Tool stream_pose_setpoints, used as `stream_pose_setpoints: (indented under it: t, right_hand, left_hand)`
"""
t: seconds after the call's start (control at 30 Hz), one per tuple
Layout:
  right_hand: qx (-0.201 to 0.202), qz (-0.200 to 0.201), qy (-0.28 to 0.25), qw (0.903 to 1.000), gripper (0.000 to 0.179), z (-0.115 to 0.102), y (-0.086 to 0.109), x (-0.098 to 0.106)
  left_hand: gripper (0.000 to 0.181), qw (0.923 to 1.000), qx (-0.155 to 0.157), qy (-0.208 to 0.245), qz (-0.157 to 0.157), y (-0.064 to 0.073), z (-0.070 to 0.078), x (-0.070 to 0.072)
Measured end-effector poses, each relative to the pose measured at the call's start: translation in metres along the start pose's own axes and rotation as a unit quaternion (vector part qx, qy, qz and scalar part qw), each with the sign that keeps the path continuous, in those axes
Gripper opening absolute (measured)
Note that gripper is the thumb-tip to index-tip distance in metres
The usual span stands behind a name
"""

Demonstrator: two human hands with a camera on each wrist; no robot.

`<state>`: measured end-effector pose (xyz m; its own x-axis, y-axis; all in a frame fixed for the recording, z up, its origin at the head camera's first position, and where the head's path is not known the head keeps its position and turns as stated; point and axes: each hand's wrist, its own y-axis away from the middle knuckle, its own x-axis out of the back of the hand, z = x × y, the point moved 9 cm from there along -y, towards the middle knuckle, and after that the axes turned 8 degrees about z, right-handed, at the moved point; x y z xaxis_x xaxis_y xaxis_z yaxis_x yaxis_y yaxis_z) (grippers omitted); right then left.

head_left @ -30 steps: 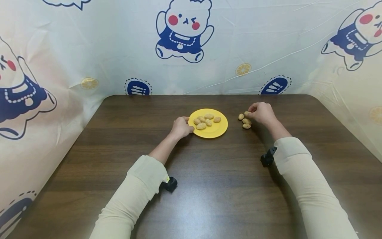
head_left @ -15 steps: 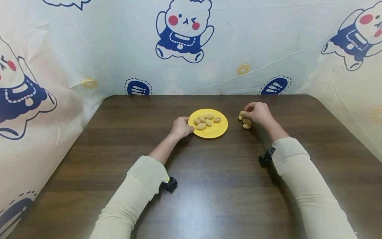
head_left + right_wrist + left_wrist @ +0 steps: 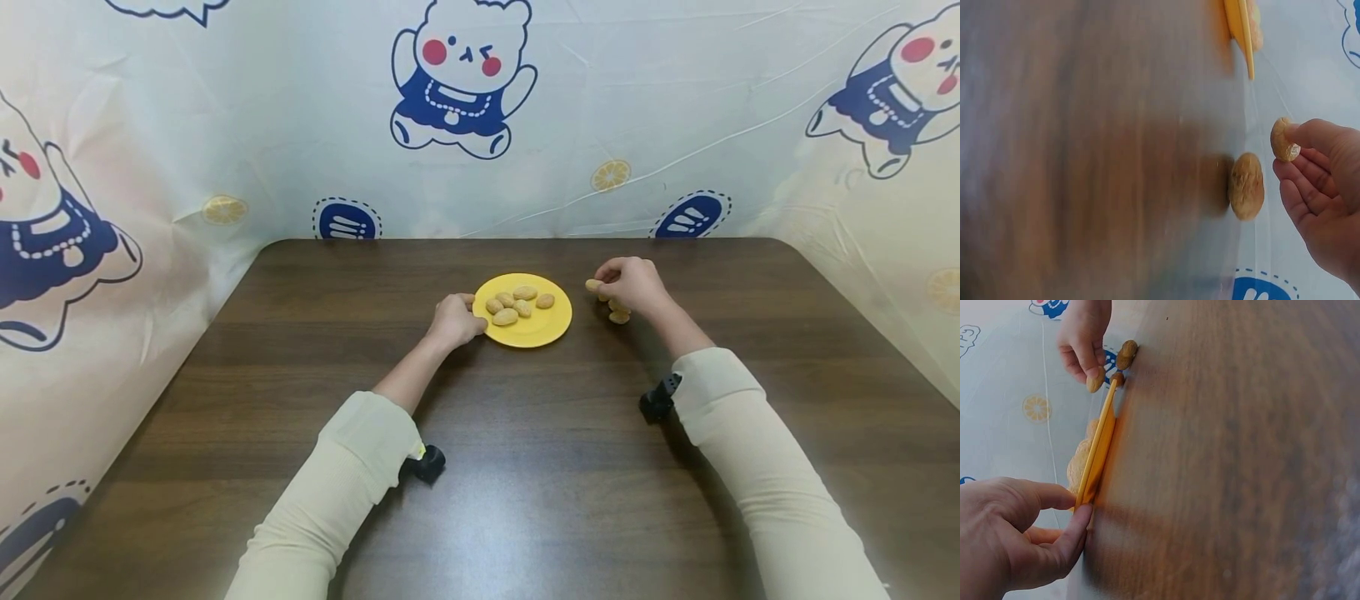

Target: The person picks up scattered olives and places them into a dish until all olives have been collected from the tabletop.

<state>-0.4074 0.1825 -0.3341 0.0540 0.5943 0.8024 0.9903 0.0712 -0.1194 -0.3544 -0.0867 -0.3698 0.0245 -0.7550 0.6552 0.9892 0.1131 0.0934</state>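
In the head view, my left hand (image 3: 456,321) grips the left rim of a round yellow plate (image 3: 536,336), thumb on the near side. On the plate lie several tan, oval, wrinkled nuts (image 3: 506,317). Right of the plate, my right hand (image 3: 636,285) pinches one such nut (image 3: 1281,139) between thumb and fingertips, held above the table in the right wrist view. Loose nuts (image 3: 619,317) rest on the table below that hand, partly hidden by it. The left wrist view shows the plate (image 3: 1099,453) edge-on, between my left thumb and fingers.
A dark brown wooden table (image 3: 510,467) spreads beneath both arms. Behind it and along its sides hangs a pale printed curtain (image 3: 300,100) with cartoon bears. Small black cameras (image 3: 429,464) sit at both wrists.
My right hand has moved left toward the plate, carrying the pinched nut away from the loose ones. My left hand and the plate stay where they were.
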Motion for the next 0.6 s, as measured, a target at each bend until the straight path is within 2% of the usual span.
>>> stream_pose_setpoints:
  t: [0.33, 0.6]
  right_hand:
    - [0.026, -0.009, 0.010, 0.9996, 0.024, -0.019, -0.001, -0.012]
    - [0.042, -0.034, 0.016, 0.9984, 0.022, -0.038, 0.001, -0.026]
  left_hand:
    - [0.059, 1.0000, -0.002, 0.006, 0.005, 0.000, 0.000, 0.001]
    - [0.059, 1.0000, -0.003, 0.006, 0.005, -0.001, 0.000, 0.000]
